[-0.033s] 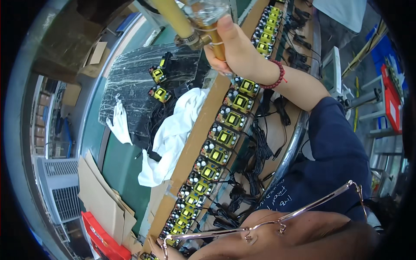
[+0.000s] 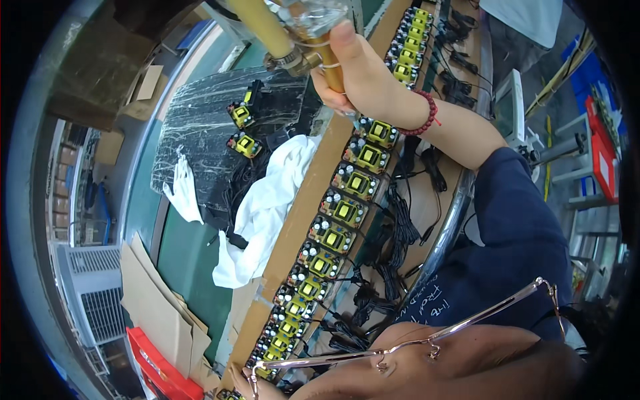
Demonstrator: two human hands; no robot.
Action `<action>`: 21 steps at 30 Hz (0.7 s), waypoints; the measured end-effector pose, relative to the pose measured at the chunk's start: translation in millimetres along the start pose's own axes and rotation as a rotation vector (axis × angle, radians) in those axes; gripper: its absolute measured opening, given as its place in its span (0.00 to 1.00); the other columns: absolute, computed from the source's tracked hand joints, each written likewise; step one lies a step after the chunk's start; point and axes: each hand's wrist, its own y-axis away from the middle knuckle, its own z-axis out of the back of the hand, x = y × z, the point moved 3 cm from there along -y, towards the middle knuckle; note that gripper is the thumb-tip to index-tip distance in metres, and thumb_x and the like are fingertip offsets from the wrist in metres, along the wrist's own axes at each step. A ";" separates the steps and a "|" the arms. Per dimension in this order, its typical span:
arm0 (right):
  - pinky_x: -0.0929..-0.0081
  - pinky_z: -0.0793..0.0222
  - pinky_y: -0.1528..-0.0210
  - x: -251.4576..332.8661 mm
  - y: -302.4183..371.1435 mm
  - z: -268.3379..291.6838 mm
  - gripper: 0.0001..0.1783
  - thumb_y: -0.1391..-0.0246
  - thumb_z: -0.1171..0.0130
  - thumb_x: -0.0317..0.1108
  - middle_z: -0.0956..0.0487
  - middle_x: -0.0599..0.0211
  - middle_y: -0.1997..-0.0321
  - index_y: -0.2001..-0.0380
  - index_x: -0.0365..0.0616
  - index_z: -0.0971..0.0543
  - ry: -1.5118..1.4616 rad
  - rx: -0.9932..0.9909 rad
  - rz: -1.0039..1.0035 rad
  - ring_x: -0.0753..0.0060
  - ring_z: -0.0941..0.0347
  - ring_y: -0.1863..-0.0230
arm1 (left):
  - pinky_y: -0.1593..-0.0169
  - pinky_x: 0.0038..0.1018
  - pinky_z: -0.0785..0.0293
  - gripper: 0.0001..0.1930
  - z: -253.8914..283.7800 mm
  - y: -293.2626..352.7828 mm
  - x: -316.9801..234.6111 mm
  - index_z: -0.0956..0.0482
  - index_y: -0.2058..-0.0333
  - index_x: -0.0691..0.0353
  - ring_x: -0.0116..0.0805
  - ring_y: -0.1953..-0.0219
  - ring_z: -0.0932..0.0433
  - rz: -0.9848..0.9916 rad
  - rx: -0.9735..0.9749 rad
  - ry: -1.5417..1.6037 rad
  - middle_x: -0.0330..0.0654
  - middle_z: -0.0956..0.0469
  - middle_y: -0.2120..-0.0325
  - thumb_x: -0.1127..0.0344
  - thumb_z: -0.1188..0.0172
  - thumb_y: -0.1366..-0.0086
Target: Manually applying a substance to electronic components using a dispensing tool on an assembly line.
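Observation:
My right hand (image 2: 357, 70), with a dark red bead bracelet, is wrapped round the amber handle (image 2: 331, 63) of a tool at the top. Clear plastic covers part of the tool, and a metal clamp (image 2: 292, 60) joins it to a thick yellow tube (image 2: 263, 27). Below that hand runs a long row of small circuit boards (image 2: 345, 211) with yellow transformers, several with black cables (image 2: 400, 220) attached. At the lower left, part of my left hand (image 2: 250, 385) shows beside the near end of the row; its fingers are mostly hidden.
Left of the row, a scratched black board (image 2: 200, 110) bears two loose circuit boards (image 2: 245, 145). A white glove (image 2: 183, 189) and a white cloth (image 2: 267, 207) lie close by. Cardboard sheets (image 2: 157, 300) and a red box (image 2: 160, 367) stand at the lower left.
My right hand and the tool have shifted very slightly to the left. The boards and cloth have not moved.

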 end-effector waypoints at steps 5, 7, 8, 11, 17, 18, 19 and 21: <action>0.86 0.45 0.88 2.9 -1.8 -2.3 0.40 0.44 0.71 0.72 0.39 0.74 0.91 0.79 0.44 0.31 -0.016 -0.020 -0.023 0.87 0.42 0.91 | 0.44 0.39 0.35 0.21 -79.5 160.2 54.6 0.26 0.52 0.74 0.58 0.50 0.29 0.183 0.293 -0.061 0.61 0.26 0.53 0.59 0.52 0.34; 0.86 0.45 0.89 0.1 -6.7 -9.0 0.41 0.45 0.71 0.73 0.39 0.75 0.91 0.80 0.44 0.32 -0.026 0.034 0.018 0.87 0.41 0.91 | 0.44 0.39 0.35 0.21 -81.0 201.2 60.3 0.26 0.53 0.74 0.57 0.50 0.28 0.216 0.337 -0.094 0.61 0.26 0.53 0.60 0.52 0.33; 0.86 0.45 0.89 0.6 -3.2 -2.2 0.41 0.45 0.71 0.73 0.39 0.75 0.91 0.80 0.44 0.32 -0.012 0.015 0.015 0.87 0.41 0.91 | 0.44 0.39 0.35 0.21 -92.1 194.0 65.8 0.26 0.53 0.74 0.57 0.50 0.28 0.199 0.335 -0.085 0.61 0.26 0.53 0.60 0.52 0.33; 0.86 0.45 0.88 -2.8 -4.1 -2.4 0.41 0.45 0.72 0.74 0.39 0.75 0.91 0.80 0.44 0.32 0.018 0.034 0.010 0.87 0.41 0.90 | 0.44 0.39 0.35 0.21 -54.1 103.5 24.0 0.26 0.53 0.74 0.57 0.50 0.28 0.318 0.239 0.014 0.61 0.26 0.53 0.60 0.52 0.33; 0.82 0.43 0.87 1.9 -7.6 -3.1 0.45 0.50 0.73 0.77 0.36 0.72 0.92 0.74 0.41 0.28 -0.027 -0.009 -0.063 0.80 0.38 0.91 | 0.44 0.39 0.35 0.21 47.9 -56.4 -45.4 0.26 0.53 0.74 0.57 0.49 0.29 0.538 0.109 0.215 0.61 0.27 0.52 0.60 0.52 0.33; 0.83 0.44 0.87 -1.9 -8.1 -3.5 0.44 0.49 0.73 0.76 0.36 0.72 0.92 0.77 0.42 0.29 -0.022 0.008 -0.063 0.80 0.39 0.91 | 0.44 0.39 0.35 0.21 62.1 -76.3 -53.6 0.26 0.53 0.74 0.57 0.49 0.29 0.524 0.080 0.231 0.61 0.27 0.52 0.60 0.52 0.33; 0.83 0.44 0.87 -3.7 -8.6 -3.4 0.43 0.49 0.72 0.76 0.36 0.72 0.92 0.80 0.43 0.30 -0.013 0.023 -0.064 0.81 0.40 0.91 | 0.44 0.39 0.35 0.21 74.2 -96.9 -59.5 0.26 0.53 0.74 0.57 0.49 0.29 0.420 0.015 0.219 0.61 0.27 0.52 0.60 0.52 0.33; 0.84 0.45 0.87 -0.5 -11.5 -2.6 0.43 0.49 0.72 0.76 0.36 0.72 0.93 0.81 0.44 0.31 0.001 0.009 -0.069 0.82 0.40 0.91 | 0.44 0.39 0.35 0.21 92.4 -134.2 -76.8 0.26 0.53 0.74 0.57 0.49 0.29 0.113 -0.121 0.152 0.61 0.27 0.52 0.60 0.53 0.33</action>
